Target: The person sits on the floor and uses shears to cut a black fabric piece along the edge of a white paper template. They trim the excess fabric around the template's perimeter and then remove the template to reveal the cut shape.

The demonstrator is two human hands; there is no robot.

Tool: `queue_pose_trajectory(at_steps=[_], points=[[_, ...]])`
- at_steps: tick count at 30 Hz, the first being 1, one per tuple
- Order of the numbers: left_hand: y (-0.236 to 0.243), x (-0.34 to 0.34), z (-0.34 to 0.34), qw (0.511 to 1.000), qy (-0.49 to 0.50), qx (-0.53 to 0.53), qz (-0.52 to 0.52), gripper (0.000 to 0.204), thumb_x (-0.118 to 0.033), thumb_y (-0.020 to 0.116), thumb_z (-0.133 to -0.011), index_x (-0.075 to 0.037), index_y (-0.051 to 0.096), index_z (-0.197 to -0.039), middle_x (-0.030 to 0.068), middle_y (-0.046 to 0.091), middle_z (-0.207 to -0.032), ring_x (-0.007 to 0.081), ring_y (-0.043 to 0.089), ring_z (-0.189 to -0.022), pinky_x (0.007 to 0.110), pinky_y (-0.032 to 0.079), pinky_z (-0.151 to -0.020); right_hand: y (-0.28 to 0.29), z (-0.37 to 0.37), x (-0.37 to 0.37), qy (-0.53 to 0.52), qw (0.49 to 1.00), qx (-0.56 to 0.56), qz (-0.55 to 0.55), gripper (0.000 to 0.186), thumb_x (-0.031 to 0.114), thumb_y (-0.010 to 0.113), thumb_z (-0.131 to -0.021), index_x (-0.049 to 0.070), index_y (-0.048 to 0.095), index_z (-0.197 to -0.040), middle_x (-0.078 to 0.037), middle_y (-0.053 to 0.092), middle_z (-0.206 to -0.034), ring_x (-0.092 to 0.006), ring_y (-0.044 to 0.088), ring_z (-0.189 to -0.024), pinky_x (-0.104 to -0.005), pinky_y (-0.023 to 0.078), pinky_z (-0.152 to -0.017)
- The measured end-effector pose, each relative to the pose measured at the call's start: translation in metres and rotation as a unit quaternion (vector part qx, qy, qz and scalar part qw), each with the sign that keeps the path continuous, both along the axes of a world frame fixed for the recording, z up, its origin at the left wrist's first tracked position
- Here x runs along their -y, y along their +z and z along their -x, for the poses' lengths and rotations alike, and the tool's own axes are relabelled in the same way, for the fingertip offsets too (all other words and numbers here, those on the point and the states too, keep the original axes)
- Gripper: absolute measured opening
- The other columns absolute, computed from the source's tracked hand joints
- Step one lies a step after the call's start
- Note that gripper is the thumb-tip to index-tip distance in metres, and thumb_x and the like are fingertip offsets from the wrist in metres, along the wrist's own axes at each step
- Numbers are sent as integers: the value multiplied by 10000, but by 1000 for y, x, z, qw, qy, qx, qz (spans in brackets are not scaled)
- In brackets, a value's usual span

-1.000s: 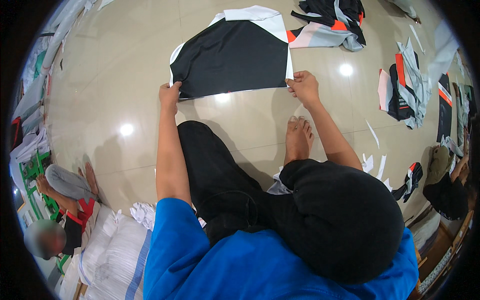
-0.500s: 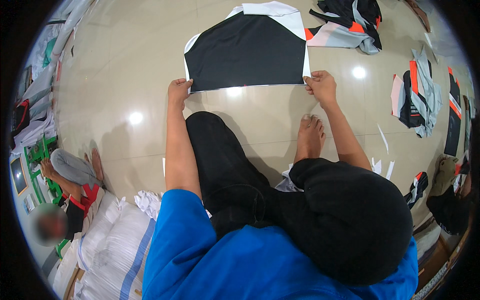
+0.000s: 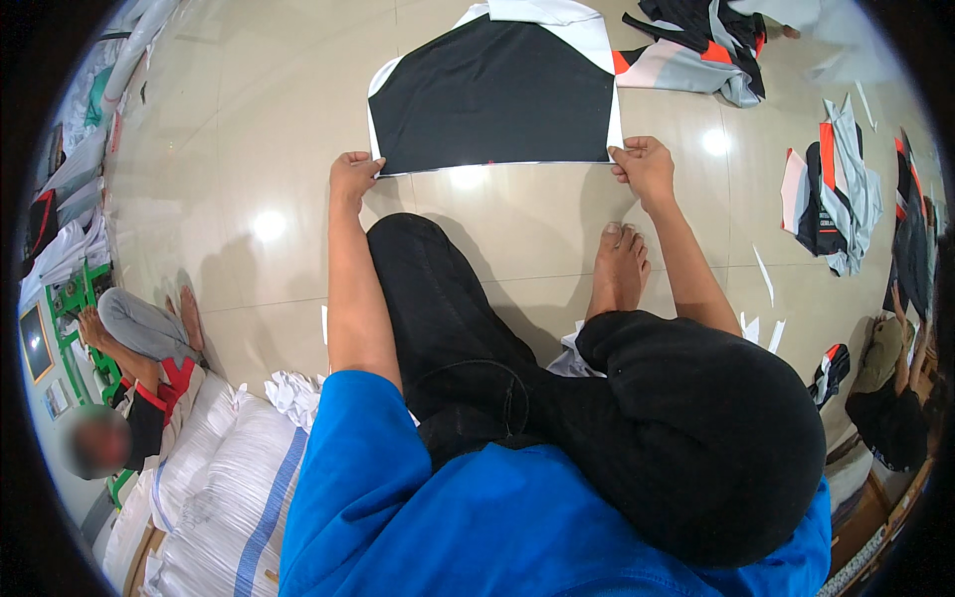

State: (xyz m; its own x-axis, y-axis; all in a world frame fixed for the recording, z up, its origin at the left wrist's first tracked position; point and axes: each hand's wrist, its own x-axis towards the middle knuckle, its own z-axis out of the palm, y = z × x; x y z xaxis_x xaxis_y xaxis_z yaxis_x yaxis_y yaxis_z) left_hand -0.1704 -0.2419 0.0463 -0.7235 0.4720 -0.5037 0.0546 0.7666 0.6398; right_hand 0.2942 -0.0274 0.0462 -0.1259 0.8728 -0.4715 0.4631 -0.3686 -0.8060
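A black cut fabric panel [image 3: 497, 99] with white fabric along its sides and far end lies spread on the tiled floor in front of me. My left hand [image 3: 353, 181] pinches its near left corner between thumb and fingers. At the near right corner, my right hand [image 3: 645, 169] is closed in the same way on the white border. The near edge stretches almost straight between both hands. Part of the white fabric is folded over at the far right.
Black, grey and orange garment pieces [image 3: 696, 60] lie beyond the panel at right, with another pile [image 3: 831, 189] further right. White sacks [image 3: 224, 488] stand at lower left beside a seated person [image 3: 149, 328]. Another person [image 3: 890, 418] is at the right edge.
Both hands and the panel's near edge have shifted slightly away from me, with the grip kept. At the far right, a person's arms now reach up to a dark garment piece.
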Motion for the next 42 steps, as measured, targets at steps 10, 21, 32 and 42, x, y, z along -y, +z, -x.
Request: queue_pose_trajectory(at_steps=[10,21,32,42], points=[[-3,-1,-1,1000,-6,-14,-5,486,-108,916,-895,37,634,-1264,118,745,-1061,186,708,-871,306,589,-727,-11,-7,-1,-10,1000,-19,-3,420,103,876,-916,-94,670,-1225,-159,805,-939,-176,777,-741,-299,619,-630],[-2,7,-1,1000,-4,8,14,493,-100,921,-884,32,644,-1270,111,746,-1038,194,716,-884,313,593,-737,-12,-9,3,-22,999,-33,6,408,58,889,-878,-72,682,-1205,-142,784,-949,-167,757,-718,-299,612,-623],[0,42,-5,997,-18,21,67,462,-101,919,-885,-5,645,-1245,87,732,-1024,193,711,-908,321,600,-773,4,-19,31,11,1000,9,-2,400,66,899,-856,-56,691,-1175,-140,791,-889,-178,772,-709,-308,620,-630],[-13,73,-10,989,-108,-46,95,432,-117,958,-836,17,684,-1142,84,726,-998,176,703,-883,320,600,-800,2,-39,68,63,988,87,-108,392,134,897,-831,-41,734,-1142,-192,806,-898,-315,806,-841,-407,629,-794]])
